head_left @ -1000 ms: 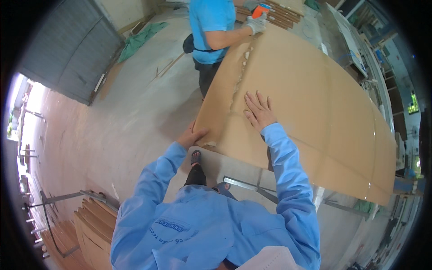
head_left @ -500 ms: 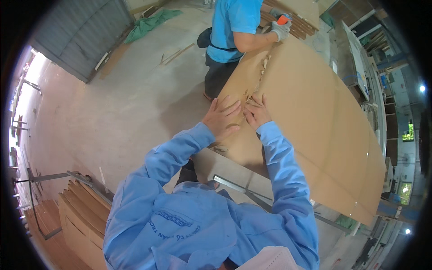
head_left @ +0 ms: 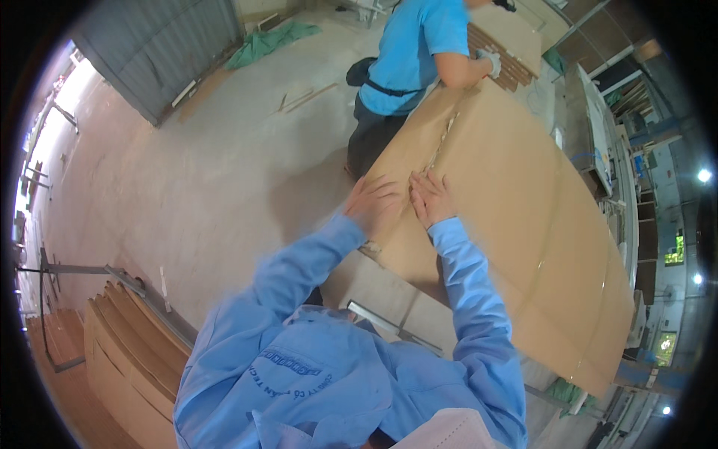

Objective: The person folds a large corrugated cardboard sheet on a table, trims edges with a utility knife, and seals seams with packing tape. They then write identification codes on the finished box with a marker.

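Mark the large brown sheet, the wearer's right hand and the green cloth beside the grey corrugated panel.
Large brown sheet [head_left: 516, 217]: head view, on its bare upper face.
Wearer's right hand [head_left: 433, 201]: head view, back of the hand.
Green cloth [head_left: 271, 45]: head view, crumpled middle.

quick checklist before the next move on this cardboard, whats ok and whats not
1. Left hand on the cardboard sheet: ok, spread left of the ragged seam.
2. Right hand at the seam: ok, fingertips beside it.
3. Seam edge neat: not ok, it runs ragged beyond the fingertips.
4. Hands gloved: not ok, both bare.
5. Co-worker's gloved hand clear of them: ok, up by the far end.
6. Seam stuck down underneath: cannot tell, hidden.
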Demonstrator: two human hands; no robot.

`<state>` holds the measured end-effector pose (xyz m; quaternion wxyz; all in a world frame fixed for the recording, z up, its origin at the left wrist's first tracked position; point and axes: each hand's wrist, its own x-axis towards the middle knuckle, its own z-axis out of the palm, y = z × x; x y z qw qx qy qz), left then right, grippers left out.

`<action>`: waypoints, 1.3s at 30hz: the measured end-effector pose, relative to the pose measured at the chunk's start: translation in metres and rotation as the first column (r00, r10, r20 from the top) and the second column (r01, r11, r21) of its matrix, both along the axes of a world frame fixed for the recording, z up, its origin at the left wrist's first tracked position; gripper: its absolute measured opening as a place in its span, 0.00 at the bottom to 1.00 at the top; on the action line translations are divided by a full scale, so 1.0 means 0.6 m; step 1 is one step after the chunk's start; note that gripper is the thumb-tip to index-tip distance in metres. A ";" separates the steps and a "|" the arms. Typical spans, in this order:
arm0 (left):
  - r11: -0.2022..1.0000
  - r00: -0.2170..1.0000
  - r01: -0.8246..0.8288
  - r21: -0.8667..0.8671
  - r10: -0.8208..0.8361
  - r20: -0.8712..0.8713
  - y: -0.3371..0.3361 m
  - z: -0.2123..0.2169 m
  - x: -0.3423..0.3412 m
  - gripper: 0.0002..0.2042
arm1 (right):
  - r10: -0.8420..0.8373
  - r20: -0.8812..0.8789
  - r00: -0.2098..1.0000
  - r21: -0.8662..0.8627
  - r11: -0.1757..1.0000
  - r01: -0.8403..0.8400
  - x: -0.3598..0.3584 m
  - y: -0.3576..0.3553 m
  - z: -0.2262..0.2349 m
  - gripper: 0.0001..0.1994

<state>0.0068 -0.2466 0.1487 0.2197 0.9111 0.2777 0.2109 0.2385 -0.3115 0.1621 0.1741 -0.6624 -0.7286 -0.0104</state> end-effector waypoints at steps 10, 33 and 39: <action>-0.269 0.645 0.238 -0.933 0.762 -0.055 -0.175 -0.084 -0.066 0.23 | -0.023 -0.057 0.998 0.020 1.000 0.024 -0.007 0.007 -0.014 0.19; 0.011 0.567 0.198 -0.980 0.815 0.123 -0.190 -0.142 -0.047 0.19 | -0.019 -0.091 0.996 -0.009 1.000 0.019 0.001 0.010 -0.021 0.18; 0.026 0.557 0.177 -0.984 0.821 0.122 -0.197 -0.144 -0.044 0.19 | -0.033 -0.102 0.994 -0.002 0.999 0.033 0.005 0.012 -0.031 0.18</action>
